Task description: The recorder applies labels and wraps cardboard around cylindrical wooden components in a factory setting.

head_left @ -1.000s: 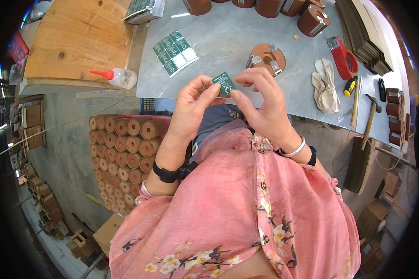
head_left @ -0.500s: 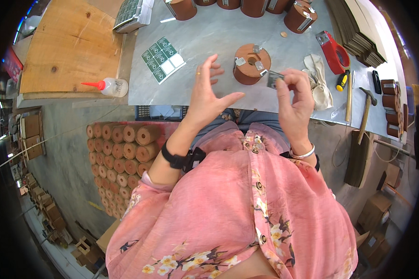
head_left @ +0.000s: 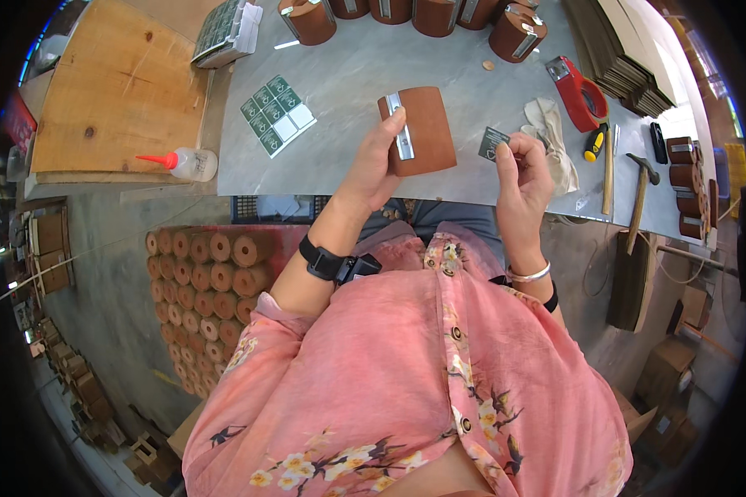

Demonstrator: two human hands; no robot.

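My left hand (head_left: 375,161) grips a reddish-brown wooden cylinder (head_left: 429,132) by its left end, thumb on the silver metal strip (head_left: 404,141) along its side. The cylinder is tipped over, so its curved side shows and its holed end is out of sight. Just right of it, my right hand (head_left: 525,170) pinches a small dark green sticker (head_left: 492,144) with pale lettering between thumb and fingertips. The sticker is apart from the cylinder. On the grey table to the left lies a sheet of green stickers (head_left: 278,116), with some white blank squares where stickers are gone.
Several brown cylinders (head_left: 435,16) line the table's far edge. At right are a cloth glove (head_left: 551,137), red tape dispenser (head_left: 578,95), yellow-handled tool (head_left: 594,144) and hammer (head_left: 641,195). A glue bottle (head_left: 192,164) stands by the wooden board (head_left: 120,91). Stacked cylinders (head_left: 211,277) sit below left.
My left hand, open beside the standing cylinder before, has taken hold of it, lifted it and turned it on its side. My right hand still holds the sticker.
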